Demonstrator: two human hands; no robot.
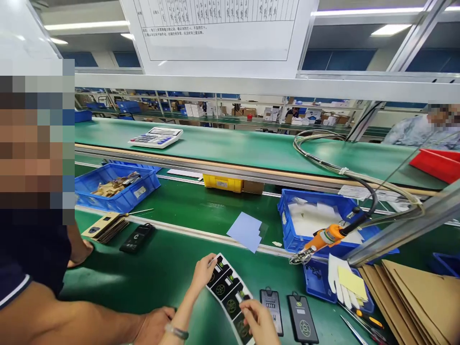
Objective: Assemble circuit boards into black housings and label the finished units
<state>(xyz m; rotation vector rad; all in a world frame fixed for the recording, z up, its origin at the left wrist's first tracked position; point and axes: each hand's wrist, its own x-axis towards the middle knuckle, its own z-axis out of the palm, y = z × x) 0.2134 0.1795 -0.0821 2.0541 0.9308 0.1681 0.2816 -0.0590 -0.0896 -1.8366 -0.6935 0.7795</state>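
Note:
My left hand (204,272) pinches the upper left edge of a white-backed strip of black stickers (220,289) printed with green logos and round button marks. My right hand (259,320) has its fingertips closed at the right side of the same strip, over the lower stickers; whether a sticker corner is lifted there I cannot tell. To the right on the green bench lie two flat black devices, one with rows of small cutouts (268,301) and one with a button panel on its face (298,314).
A co-worker's hand (155,326) rests close to my left wrist. An orange power screwdriver (325,238) hangs over a blue bin (285,225). Right of me are white gloves (334,275), tweezers (354,330) and cardboard sheets (424,297). A black device (137,238) lies left.

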